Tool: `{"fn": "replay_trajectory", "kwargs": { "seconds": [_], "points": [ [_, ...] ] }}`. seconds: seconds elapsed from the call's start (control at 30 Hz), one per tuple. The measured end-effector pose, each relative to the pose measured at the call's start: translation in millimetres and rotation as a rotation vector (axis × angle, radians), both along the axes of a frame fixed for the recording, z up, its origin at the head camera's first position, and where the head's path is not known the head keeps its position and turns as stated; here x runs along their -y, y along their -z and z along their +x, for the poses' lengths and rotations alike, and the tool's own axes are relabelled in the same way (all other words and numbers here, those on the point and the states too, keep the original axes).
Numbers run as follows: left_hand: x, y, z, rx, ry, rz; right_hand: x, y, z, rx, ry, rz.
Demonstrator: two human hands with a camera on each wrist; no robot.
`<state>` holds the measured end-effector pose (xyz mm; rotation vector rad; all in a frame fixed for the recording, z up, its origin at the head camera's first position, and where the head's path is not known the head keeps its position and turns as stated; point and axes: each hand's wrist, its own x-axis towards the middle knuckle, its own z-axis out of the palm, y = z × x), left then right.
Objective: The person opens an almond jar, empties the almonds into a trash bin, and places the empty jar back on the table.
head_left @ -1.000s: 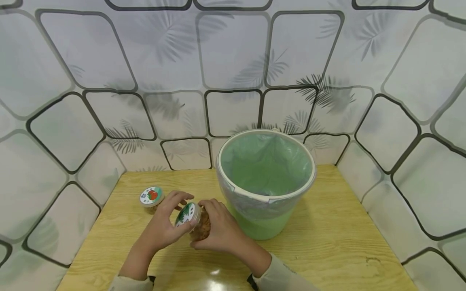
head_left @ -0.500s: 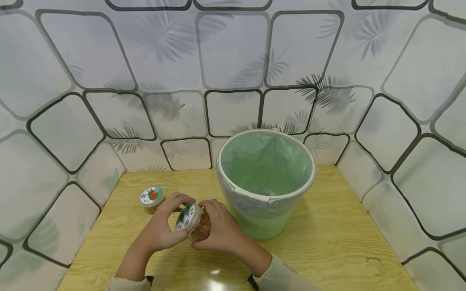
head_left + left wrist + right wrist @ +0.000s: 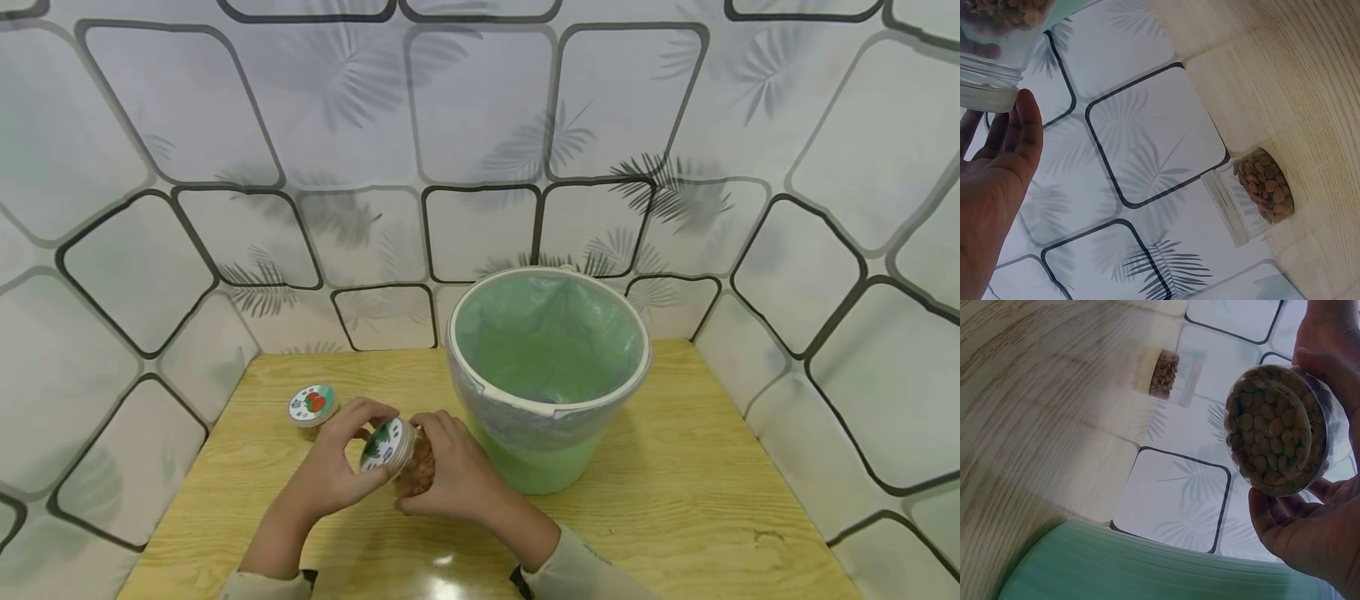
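Observation:
A clear plastic jar (image 3: 417,472) of brown, nut-like pieces is tilted above the table, its lid (image 3: 384,445) facing left. My left hand (image 3: 328,477) grips that lid, thumb below and fingertips at the upper edge. Around the jar's body curls my right hand (image 3: 459,477). In the right wrist view the jar's round base (image 3: 1272,431) shows, full of the pieces. The left wrist view has the screw lid (image 3: 988,97) at the fingertips. A second lidded jar (image 3: 313,405), with strawberries pictured on its label, stands upright just beyond the left hand.
A green bucket (image 3: 536,462) with a pale rim and a clear plastic liner stands right of my hands, close to the right one. The wood-grain table (image 3: 697,500) meets patterned wall covering (image 3: 480,233) at the back and sides.
The left hand's fingers have shifted slightly around the lid, opening a little wider and then closing on it again. The right hand and the jar have stayed nearly in place.

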<state>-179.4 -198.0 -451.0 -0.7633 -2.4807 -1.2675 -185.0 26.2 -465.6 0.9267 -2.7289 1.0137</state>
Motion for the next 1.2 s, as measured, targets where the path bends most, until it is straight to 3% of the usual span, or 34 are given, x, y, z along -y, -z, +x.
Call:
{"fn": "replay_trajectory", "kwargs": {
  "seconds": [0.47,0.83,1.2],
  "points": [
    [4.1,3.1,-3.1,0.014,-0.068,-0.03,-0.9,4.9,-1.0,0.013,0.012,0.005],
    [15.8,6.9,-1.3,0.042,-0.107,-0.029,-3.4,6.9,-1.1,0.021,0.015,-0.014],
    [30.2,13.2,-2.9,0.024,-0.15,-0.058,-5.1,10.8,-0.2,0.016,0.012,-0.006]
  ]
}}
